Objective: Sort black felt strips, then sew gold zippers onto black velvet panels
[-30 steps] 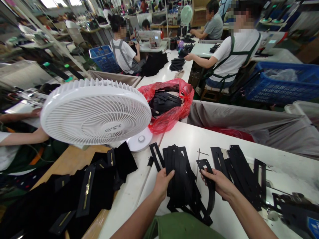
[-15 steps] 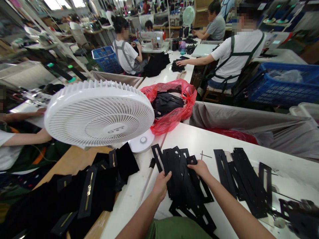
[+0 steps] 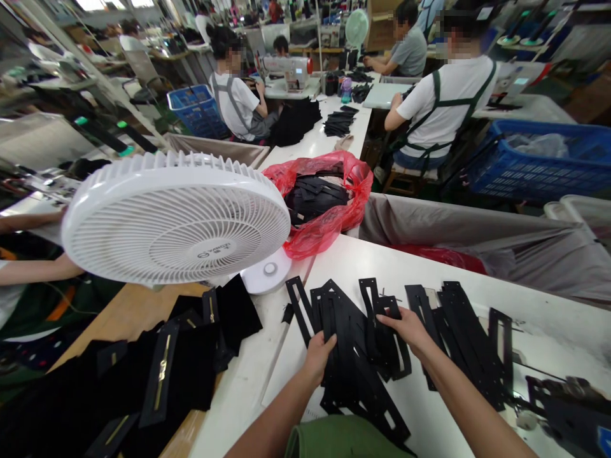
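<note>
My left hand (image 3: 319, 357) is closed on the left edge of a loose pile of black slotted strips (image 3: 341, 346), thumb on top. To its right, my right hand (image 3: 405, 326) pinches a few black strips (image 3: 389, 337) with rectangular cut-outs, apart from most of the pile. One long slotted strip (image 3: 300, 308) pokes out at the pile's upper left. Another group of black strips (image 3: 470, 343) lies on the white table (image 3: 377, 261) to the right of my right hand.
A white fan (image 3: 176, 222) stands left, beside a red plastic bag (image 3: 324, 235) of black pieces. Black fabric with zippered strips (image 3: 162, 375) covers the left table. Sewing machine parts (image 3: 568, 407) sit at lower right. Co-workers (image 3: 458, 95) sit beyond.
My right hand has moved right, drawing a few strips away from the pile. My left hand stays on the pile. A co-worker's arm has drawn back from the far stack.
</note>
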The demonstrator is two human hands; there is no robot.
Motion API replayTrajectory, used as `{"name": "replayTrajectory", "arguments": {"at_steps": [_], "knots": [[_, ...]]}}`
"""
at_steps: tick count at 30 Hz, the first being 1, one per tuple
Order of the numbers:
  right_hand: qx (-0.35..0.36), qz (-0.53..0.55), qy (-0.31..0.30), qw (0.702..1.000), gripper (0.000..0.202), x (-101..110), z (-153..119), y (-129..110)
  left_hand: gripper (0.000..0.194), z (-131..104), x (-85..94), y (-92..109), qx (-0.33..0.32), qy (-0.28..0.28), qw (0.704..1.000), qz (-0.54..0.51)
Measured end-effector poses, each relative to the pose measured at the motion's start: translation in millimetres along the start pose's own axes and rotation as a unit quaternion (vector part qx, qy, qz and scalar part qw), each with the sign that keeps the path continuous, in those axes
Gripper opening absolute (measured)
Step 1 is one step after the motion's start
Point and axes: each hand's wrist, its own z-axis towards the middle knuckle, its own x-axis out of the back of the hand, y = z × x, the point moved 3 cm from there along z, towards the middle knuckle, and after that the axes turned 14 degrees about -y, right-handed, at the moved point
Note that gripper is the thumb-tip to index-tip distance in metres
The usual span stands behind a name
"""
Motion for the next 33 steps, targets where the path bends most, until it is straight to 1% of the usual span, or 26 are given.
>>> {"name": "replayTrajectory", "arguments": {"at_steps": [3, 6, 8, 10, 12, 14, 15, 17, 20, 22, 23, 24, 26, 27, 28, 29, 31, 32, 33], "knots": [[0.012, 0.06, 0.002, 0.998, 0.032, 18.4, -18.8, -7.9, 0.047, -0.2, 0.1, -0.2, 0.002, 0.006, 1.0, 0.004], [0.012, 0.11, -0.02, 0.994, 0.033, 30.4, -38.5, -14.3, 0.047, -2.8, -2.4, 3.7, 0.011, 0.005, 1.0, 0.005], [0.004, 0.136, -0.037, 0.99, 0.034, 33.9, -52.0, -15.6, 0.046, -4.1, -8.0, 10.1, 0.015, -0.002, 1.0, 0.002], [-0.004, 0.152, -0.048, 0.987, 0.034, 34.9, -64.9, -14.0, 0.045, -2.3, -19.5, 18.2, 0.016, -0.019, 1.0, -0.004], [-0.006, 0.155, -0.049, 0.987, 0.035, 36.6, -76.1, -10.5, 0.044, 4.6, -38.3, 24.9, 0.017, -0.046, 0.999, -0.01], [-0.002, 0.146, -0.034, 0.989, 0.035, 44.2, -84.0, -6.2, 0.045, 17.3, -63.8, 26.4, 0.02, -0.072, 0.997, -0.016], [0.0, 0.138, -0.018, 0.99, 0.035, 51.4, -86.1, -3.9, 0.046, 25.3, -78.3, 24.4, 0.024, -0.081, 0.996, -0.017], [0.004, 0.116, 0.027, 0.993, 0.036, 72.6, -86.0, 1.0, 0.049, 43.0, -109.4, 15.1, 0.037, -0.095, 0.995, -0.015], [0.003, 0.067, 0.103, 0.992, 0.037, 112.3, -76.3, 9.4, 0.053, 67.1, -154.4, -7.0, 0.06, -0.116, 0.991, 0.009], [0.002, 0.02, 0.155, 0.988, 0.04, 134.3, -67.6, 15.7, 0.054, 77.3, -175.7, -21.3, 0.071, -0.125, 0.989, 0.043], [0.005, -0.008, 0.184, 0.983, 0.042, 141.7, -64.1, 18.7, 0.055, 80.0, -181.5, -26.5, 0.072, -0.122, 0.988, 0.067], [0.011, -0.039, 0.215, 0.976, 0.046, 145.8, -61.7, 21.5, 0.057, 80.8, -183.6, -29.7, 0.068, -0.112, 0.987, 0.093], [0.037, -0.1, 0.271, 0.957, 0.054, 142.4, -60.0, 26.0, 0.065, 77.1, -176.9, -29.4, 0.049, -0.081, 0.985, 0.146], [0.055, -0.129, 0.284, 0.949, 0.053, 134.6, -59.7, 27.8, 0.068, 72.4, -169.2, -25.8, 0.033, -0.065, 0.983, 0.17], [0.076, -0.156, 0.281, 0.944, 0.049, 122.9, -58.9, 29.2, 0.069, 66.1, -159.2, -20.2, 0.016, -0.052, 0.98, 0.191], [0.097, -0.18, 0.262, 0.943, 0.041, 108.0, -57.1, 30.1, 0.066, 58.4, -147.4, -13.3, -0.001, -0.042, 0.978, 0.205], [0.138, -0.221, 0.19, 0.947, 0.028, 71.3, -49.9, 30.3, 0.055, 39.7, -120.2, 4.0, -0.049, -0.015, 0.966, 0.253], [0.152, -0.237, 0.152, 0.948, 0.024, 51.5, -44.6, 29.7, 0.05, 29.3, -105.5, 13.3, -0.08, 0.009, 0.951, 0.298], [0.161, -0.249, 0.122, 0.947, 0.021, 32.0, -38.6, 28.8, 0.047, 18.5, -90.9, 21.9, -0.112, 0.042, 0.926, 0.358]]}}
